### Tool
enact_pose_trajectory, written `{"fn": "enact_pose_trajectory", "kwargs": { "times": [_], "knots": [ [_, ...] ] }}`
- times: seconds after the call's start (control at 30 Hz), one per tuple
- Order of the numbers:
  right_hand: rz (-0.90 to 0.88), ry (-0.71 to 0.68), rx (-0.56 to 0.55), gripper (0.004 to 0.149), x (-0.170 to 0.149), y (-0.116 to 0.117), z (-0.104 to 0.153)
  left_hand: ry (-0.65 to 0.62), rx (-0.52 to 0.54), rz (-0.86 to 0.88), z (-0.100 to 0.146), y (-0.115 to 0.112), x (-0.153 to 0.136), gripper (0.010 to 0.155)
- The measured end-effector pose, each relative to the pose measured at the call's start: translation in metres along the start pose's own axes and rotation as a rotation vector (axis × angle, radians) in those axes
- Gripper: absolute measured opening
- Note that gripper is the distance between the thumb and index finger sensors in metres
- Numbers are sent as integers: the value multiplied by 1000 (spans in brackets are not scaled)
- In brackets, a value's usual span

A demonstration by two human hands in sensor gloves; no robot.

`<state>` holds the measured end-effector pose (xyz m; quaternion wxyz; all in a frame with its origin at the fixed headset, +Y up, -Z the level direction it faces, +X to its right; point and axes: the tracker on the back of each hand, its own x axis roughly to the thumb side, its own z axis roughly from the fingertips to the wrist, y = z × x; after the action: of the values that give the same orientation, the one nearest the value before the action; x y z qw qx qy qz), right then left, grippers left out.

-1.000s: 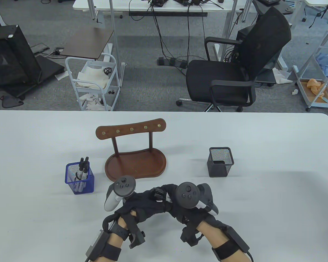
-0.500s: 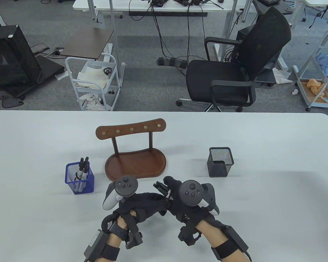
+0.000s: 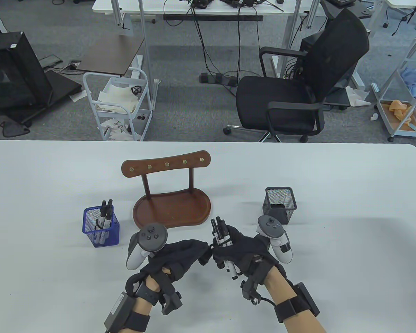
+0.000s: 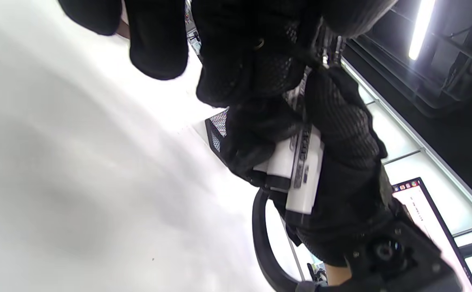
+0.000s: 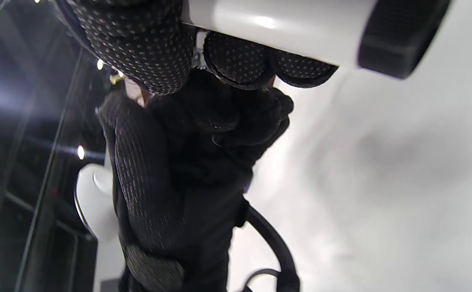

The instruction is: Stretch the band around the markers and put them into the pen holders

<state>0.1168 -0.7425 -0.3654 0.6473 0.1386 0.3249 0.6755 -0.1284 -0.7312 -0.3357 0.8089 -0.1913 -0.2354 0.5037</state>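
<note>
My right hand (image 3: 233, 247) grips a bundle of black-and-white markers (image 3: 221, 237) above the table's front middle, caps pointing away from me. My left hand (image 3: 204, 252) meets the bundle from the left, and its fingertips pinch a thin dark band (image 3: 210, 246) against the markers. In the left wrist view the right glove wraps the white marker barrels (image 4: 297, 170). A marker barrel (image 5: 276, 20) crosses the top of the right wrist view over the right fingers (image 5: 151, 44). The black mesh pen holder (image 3: 279, 205) stands just right of the hands. A blue mesh pen holder (image 3: 101, 229) at the left holds several markers (image 3: 105, 215).
A brown wooden stand with a peg rail and an oval tray (image 3: 171, 208) sits just beyond the hands, between the two holders. The white table (image 3: 350, 242) stretches wide on both sides. An office chair (image 3: 298, 90) and carts stand on the floor beyond the far edge.
My right hand has rolled over and shifted right, its tracker swinging toward the black holder. The marker bundle has come into plain view, standing more upright. My left hand has stayed at the bundle.
</note>
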Motion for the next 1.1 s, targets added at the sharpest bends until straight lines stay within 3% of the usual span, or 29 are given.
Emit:
{"fn": "enact_pose_trajectory", "kwargs": {
  "times": [0.17, 0.53, 0.7, 0.87, 0.93, 1.03, 1.1],
  "knots": [
    [-157, -19, 75, 82, -6, -2, -3, -8, 3, -31, 0, -1, 2, 55],
    [-113, 53, -102, 74, -2, 0, -8, -91, -43, -83, 1, -9, 16, 66],
    [-114, 160, -268, 63, 0, 6, -11, -98, -52, -141, 0, -12, 19, 66],
    [-170, 256, -340, 53, -3, 6, -12, -102, -57, -165, 1, -12, 19, 66],
    [-187, 281, -416, 49, -3, 3, -11, -126, -104, -129, 1, -15, 22, 65],
    [-138, 268, -408, 48, -2, 4, -10, -102, -64, -199, 1, -14, 23, 67],
    [-79, 235, -375, 47, 0, 4, -10, -89, -58, -143, 2, -10, 19, 69]
  ]
}}
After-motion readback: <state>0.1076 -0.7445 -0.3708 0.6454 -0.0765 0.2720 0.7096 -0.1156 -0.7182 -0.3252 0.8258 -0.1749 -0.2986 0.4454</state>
